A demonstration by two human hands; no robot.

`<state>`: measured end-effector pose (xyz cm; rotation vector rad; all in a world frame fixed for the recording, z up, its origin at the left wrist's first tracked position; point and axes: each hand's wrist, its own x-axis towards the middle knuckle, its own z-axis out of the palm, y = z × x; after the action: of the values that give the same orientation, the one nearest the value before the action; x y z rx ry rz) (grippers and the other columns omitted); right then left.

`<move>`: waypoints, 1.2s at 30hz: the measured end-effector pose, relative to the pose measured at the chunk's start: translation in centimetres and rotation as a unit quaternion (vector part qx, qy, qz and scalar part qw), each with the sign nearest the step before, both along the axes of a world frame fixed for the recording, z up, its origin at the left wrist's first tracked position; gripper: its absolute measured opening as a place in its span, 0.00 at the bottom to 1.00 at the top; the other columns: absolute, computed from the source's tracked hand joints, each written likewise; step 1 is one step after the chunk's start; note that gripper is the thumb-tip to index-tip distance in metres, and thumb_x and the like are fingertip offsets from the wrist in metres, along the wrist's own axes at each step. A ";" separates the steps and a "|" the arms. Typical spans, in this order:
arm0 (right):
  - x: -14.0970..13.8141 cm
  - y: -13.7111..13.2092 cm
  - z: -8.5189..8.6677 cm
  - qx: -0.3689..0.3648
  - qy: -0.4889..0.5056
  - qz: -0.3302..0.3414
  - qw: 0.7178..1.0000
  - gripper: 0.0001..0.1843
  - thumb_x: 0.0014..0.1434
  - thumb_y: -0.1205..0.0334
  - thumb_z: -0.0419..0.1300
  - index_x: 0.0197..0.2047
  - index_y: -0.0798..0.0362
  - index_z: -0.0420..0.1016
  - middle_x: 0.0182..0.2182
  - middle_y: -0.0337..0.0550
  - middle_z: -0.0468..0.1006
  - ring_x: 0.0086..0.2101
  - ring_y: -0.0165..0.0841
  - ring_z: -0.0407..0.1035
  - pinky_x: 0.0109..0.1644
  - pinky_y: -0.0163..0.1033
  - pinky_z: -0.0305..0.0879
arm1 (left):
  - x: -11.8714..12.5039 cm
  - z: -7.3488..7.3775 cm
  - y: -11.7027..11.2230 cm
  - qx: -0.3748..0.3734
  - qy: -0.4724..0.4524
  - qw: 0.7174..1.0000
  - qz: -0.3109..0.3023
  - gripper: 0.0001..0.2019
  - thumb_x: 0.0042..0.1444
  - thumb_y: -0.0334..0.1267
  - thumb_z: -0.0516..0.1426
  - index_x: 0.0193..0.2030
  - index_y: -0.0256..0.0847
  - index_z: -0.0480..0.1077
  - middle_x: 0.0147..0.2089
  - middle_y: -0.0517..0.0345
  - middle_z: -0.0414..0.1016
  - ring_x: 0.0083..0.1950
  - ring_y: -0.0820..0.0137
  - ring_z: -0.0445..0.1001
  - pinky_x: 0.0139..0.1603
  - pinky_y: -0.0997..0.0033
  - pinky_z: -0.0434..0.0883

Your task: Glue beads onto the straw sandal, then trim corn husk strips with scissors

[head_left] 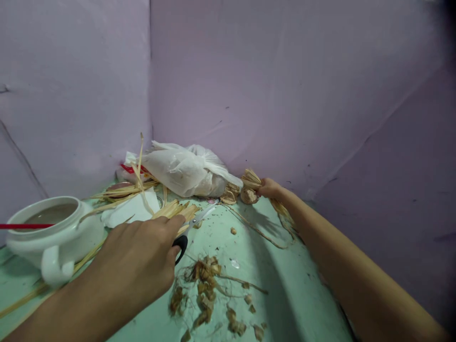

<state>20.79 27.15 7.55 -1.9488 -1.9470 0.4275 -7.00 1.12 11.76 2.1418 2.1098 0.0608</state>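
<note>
My left hand [137, 259] is closed near the middle of the green table [281, 294], its fingers wrapped over a bundle of cut straw strips [176, 210]. Black-handled scissors [194, 228] lie right beside its fingertips, touching or nearly so. My right hand [270, 188] reaches far back to the wall and is closed on a small straw bundle [251, 179] with trailing strands. Small round woven straw pieces [230, 195] lie next to it.
A white tied plastic bag [185, 170] lies in the back corner. A white pot [53, 232] with brown liquid and a red stick stands at the left. White paper [130, 209], long straw strips and dry scraps [206, 289] litter the table. Purple walls close in behind and right.
</note>
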 end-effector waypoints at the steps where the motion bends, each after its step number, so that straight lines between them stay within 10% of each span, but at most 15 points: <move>1: 0.0 -0.2 0.2 0.000 -0.021 0.000 1.000 0.16 0.59 0.57 0.55 0.48 0.56 0.68 0.46 0.44 0.70 0.42 0.37 0.68 0.43 0.46 0.67 | 0.0 0.0 0.0 0.003 -0.001 1.000 -0.001 0.16 0.50 0.37 0.48 0.47 0.49 0.65 0.38 0.50 0.75 0.37 0.52 0.74 0.32 0.59 0.63; 16: -0.3 -5.7 -0.5 0.032 0.006 -0.120 0.992 0.10 0.53 0.60 0.60 0.34 0.59 0.72 0.26 0.41 0.73 0.27 0.31 0.68 0.29 0.35 0.63 | -1.2 -0.5 1.1 0.008 0.006 1.000 0.020 0.10 0.47 0.37 0.49 0.36 0.48 0.67 0.34 0.52 0.76 0.36 0.53 0.73 0.26 0.67 0.54; 24: 0.3 -14.7 4.0 0.028 0.221 -0.102 0.970 0.12 0.40 0.63 0.64 0.18 0.51 0.61 0.09 0.31 0.58 0.12 0.24 0.51 0.15 0.32 0.46 | -3.1 -3.3 4.1 0.032 -0.004 0.998 0.051 0.11 0.46 0.38 0.51 0.37 0.44 0.68 0.35 0.50 0.75 0.36 0.57 0.73 0.25 0.69 0.56; 30: 0.0 -23.2 3.1 -0.098 0.587 -0.118 0.795 0.16 0.28 0.64 0.70 0.21 0.54 0.68 0.13 0.30 0.61 0.12 0.18 0.50 0.12 0.25 0.47 | -1.4 -6.7 4.7 0.037 -0.031 0.998 0.048 0.12 0.46 0.35 0.53 0.40 0.41 0.67 0.35 0.47 0.75 0.37 0.56 0.73 0.29 0.68 0.61; 36: -0.3 -25.7 -0.2 -0.132 0.682 -0.100 0.713 0.18 0.30 0.66 0.71 0.22 0.55 0.65 0.13 0.28 0.60 0.12 0.16 0.50 0.12 0.22 0.49 | 0.0 -8.2 4.7 0.084 -0.119 0.988 0.055 0.11 0.44 0.32 0.54 0.38 0.40 0.68 0.33 0.47 0.75 0.37 0.55 0.73 0.34 0.65 0.63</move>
<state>20.45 1.46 7.33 -1.1495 -0.6751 1.5595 -7.03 5.79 3.59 1.9834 2.1461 0.4978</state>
